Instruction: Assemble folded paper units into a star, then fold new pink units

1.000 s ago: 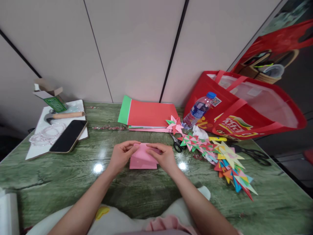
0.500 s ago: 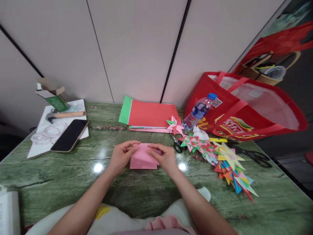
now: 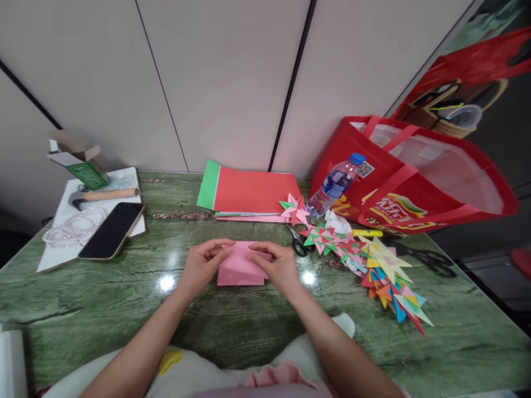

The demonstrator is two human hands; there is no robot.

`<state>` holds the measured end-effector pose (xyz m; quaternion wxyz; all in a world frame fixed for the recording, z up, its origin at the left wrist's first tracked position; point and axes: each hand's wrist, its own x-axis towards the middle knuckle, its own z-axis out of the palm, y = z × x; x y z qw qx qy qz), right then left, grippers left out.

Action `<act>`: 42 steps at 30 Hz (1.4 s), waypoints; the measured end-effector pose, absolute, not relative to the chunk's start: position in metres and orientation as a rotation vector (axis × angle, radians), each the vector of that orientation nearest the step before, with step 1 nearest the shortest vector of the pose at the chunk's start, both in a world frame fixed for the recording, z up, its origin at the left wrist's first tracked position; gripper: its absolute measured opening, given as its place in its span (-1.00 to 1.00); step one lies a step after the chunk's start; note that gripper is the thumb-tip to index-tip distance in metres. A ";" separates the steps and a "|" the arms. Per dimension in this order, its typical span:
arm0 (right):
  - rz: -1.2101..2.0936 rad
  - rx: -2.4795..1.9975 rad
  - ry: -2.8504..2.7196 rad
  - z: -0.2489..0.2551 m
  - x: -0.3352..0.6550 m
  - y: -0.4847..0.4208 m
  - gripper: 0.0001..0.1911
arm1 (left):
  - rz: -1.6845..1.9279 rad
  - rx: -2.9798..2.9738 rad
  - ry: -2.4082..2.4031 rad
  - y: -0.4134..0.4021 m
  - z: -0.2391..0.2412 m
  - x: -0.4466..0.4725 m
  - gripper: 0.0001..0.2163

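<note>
A pink sheet of paper (image 3: 239,268), partly folded, lies on the green marble table (image 3: 124,298) in front of me. My left hand (image 3: 203,264) pinches its upper left corner with curled fingers. My right hand (image 3: 277,265) presses down on its upper right edge, fingers bent over the fold. The lower part of the sheet lies flat between both hands.
A stack of red, green and pink paper (image 3: 249,193) lies behind. Folded paper stars (image 3: 373,265), two scissors (image 3: 299,243) (image 3: 427,258), a water bottle (image 3: 336,185) and a red bag (image 3: 415,182) are at right. A phone (image 3: 111,229), hammer (image 3: 103,194) and box (image 3: 78,163) sit at left.
The hands and the pink paper have stayed almost the same. Only the camera view has shifted slightly.
</note>
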<state>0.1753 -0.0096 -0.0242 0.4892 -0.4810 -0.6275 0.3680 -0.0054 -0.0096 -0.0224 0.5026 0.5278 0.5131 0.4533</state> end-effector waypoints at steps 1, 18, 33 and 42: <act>0.894 -1.174 -1.525 -0.024 0.175 -0.009 -0.86 | 1.092 1.281 1.243 -0.009 -0.023 -0.006 -0.77; 0.967 -1.179 -1.455 -0.020 0.175 -0.008 -0.92 | 1.097 1.285 1.237 -0.010 -0.024 -0.005 -0.77; 1.067 -1.175 -1.422 -0.027 0.175 -0.006 -0.88 | 1.070 1.313 1.235 -0.011 -0.022 -0.003 -0.75; 1.091 -1.160 -1.430 -0.030 0.176 -0.005 -0.86 | 1.076 1.298 1.233 -0.011 -0.023 -0.004 -0.75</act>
